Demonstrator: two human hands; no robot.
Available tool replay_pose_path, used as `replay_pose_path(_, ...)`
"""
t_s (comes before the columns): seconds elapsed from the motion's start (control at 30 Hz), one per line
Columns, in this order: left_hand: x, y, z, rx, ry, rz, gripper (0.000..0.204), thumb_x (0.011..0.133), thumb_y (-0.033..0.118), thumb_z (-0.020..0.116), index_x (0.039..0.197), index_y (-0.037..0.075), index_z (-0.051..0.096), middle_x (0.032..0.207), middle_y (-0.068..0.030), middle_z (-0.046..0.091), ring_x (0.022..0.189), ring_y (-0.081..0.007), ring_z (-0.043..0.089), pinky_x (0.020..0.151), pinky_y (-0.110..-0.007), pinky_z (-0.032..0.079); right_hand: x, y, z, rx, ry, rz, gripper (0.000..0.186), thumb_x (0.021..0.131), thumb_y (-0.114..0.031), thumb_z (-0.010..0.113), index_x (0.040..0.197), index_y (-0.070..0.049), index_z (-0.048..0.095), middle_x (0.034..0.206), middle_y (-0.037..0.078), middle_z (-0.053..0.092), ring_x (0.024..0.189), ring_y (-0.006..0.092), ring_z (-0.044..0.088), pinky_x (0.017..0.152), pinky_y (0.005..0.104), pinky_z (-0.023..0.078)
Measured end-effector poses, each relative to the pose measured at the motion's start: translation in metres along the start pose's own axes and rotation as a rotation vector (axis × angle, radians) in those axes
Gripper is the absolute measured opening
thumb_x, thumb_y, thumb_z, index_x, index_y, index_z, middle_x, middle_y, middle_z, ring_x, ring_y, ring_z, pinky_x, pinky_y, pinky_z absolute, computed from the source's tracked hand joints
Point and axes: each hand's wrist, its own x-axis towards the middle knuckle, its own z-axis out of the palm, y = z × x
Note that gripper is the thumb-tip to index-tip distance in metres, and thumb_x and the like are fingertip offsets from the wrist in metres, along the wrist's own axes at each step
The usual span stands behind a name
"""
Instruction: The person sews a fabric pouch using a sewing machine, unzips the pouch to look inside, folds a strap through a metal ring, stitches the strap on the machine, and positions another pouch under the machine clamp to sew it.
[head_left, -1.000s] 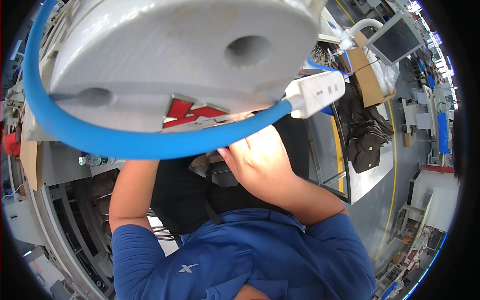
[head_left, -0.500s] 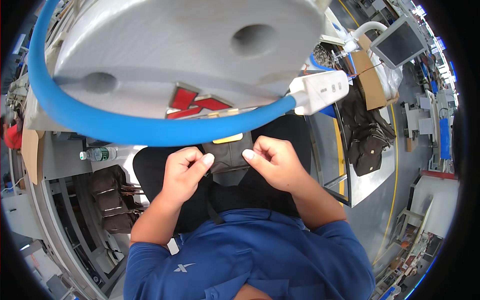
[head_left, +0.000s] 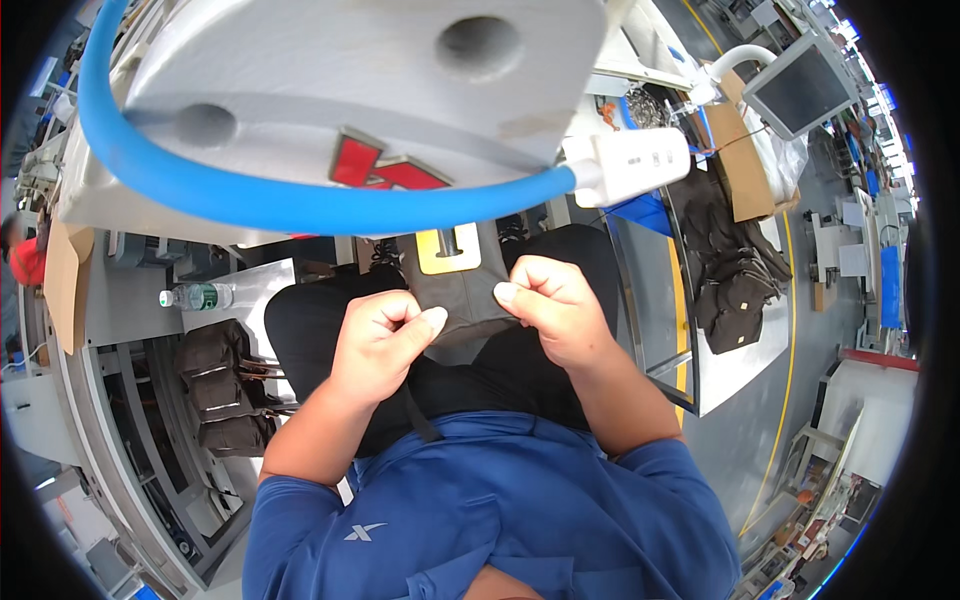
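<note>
Though part-hidden — red emblem (head_left: 398,174), pinched fabric (head_left: 464,300)

Near, at centre: fabric piece (head_left: 455,300) between left hand (head_left: 375,345) and right hand (head_left: 560,310), with plate (head_left: 450,248) over its far part. Beyond and above: machine head (head_left: 340,95), with hose (head_left: 310,205) running across its near side from far left to connector block (head_left: 645,165) on right. On left, far to near: bottle (head_left: 196,297), then bag stack (head_left: 218,390). On right: bench (head_left: 715,385) with bag heap (head_left: 738,295) on top; beyond heap, carton (head_left: 738,165); farther right, monitor (head_left: 800,82)
</note>
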Motion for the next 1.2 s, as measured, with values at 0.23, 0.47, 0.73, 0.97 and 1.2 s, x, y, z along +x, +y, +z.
replay_pose_path(0.23, -0.012, -0.011, -0.014, -0.022, -0.027, 0.099, 0.036, 0.087, 0.009, 0.075, 0.060, 0.003, 0.051, 0.059, -0.0017, 0.048, 0.056, -0.0091, 0.043, 0.052, -0.030, 0.033, -0.021, 0.003, 0.020, -0.104, -0.047, -0.020, 0.030, 0.097, -0.012, 0.068, 0.072, -0.006, 0.052, 0.063, -0.003, 0.050, 0.061, 0.0037, 0.042, 0.052, 0.0277, 0.035)
replay_pose_path(0.47, -0.038, -0.008, 0.000, 0.052, -0.226, 0.157, 0.032, 0.084, 0.005, 0.076, 0.060, 0.004, 0.055, 0.060, -0.0040, 0.056, 0.053, -0.0131, 0.051, 0.051, -0.030, 0.037, -0.035, -0.011, -0.004, -0.326, -0.212, -0.129, 0.033, 0.095, -0.007, 0.067, 0.067, -0.003, 0.050, 0.064, 0.002, 0.050, 0.059, 0.0070, 0.044, 0.053, 0.0297, 0.036)
replay_pose_path(0.73, -0.072, -0.024, -0.011, -0.111, -0.225, 0.138, 0.029, 0.086, 0.001, 0.072, 0.062, 0.003, 0.056, 0.064, -0.0068, 0.062, 0.056, -0.0146, 0.057, 0.054, -0.029, 0.042, 0.104, 0.028, -0.153, -1.247, 0.470, -0.403, 0.033, 0.093, -0.023, 0.066, 0.115, 0.002, 0.066, 0.118, 0.021, 0.066, 0.106, 0.0388, 0.066, 0.089, 0.0467, 0.054)
replay_pose_path(0.97, -0.088, -0.025, -0.019, -0.084, -0.151, 0.115, 0.032, 0.084, 0.000, 0.073, 0.060, 0.004, 0.052, 0.062, -0.0069, 0.059, 0.055, -0.0147, 0.053, 0.052, -0.030, 0.038, 0.216, 0.054, -0.242, -1.550, 0.618, -0.117, 0.056, 0.095, -0.042, 0.053, 0.134, -0.002, 0.057, 0.141, 0.024, 0.058, 0.119, 0.0403, 0.065, 0.097, 0.0491, 0.054)
replay_pose_path(1.2, -0.090, -0.028, -0.018, -0.010, -0.126, 0.172, 0.033, 0.083, 0.000, 0.074, 0.060, 0.006, 0.050, 0.055, -0.0045, 0.050, 0.051, -0.0178, 0.045, 0.049, -0.034, 0.032, 0.190, -0.001, -0.180, -1.830, 0.396, 0.129, 0.054, 0.085, -0.052, 0.067, 0.116, -0.008, 0.070, 0.112, 0.016, 0.073, 0.105, 0.0288, 0.072, 0.086, 0.0439, 0.057)
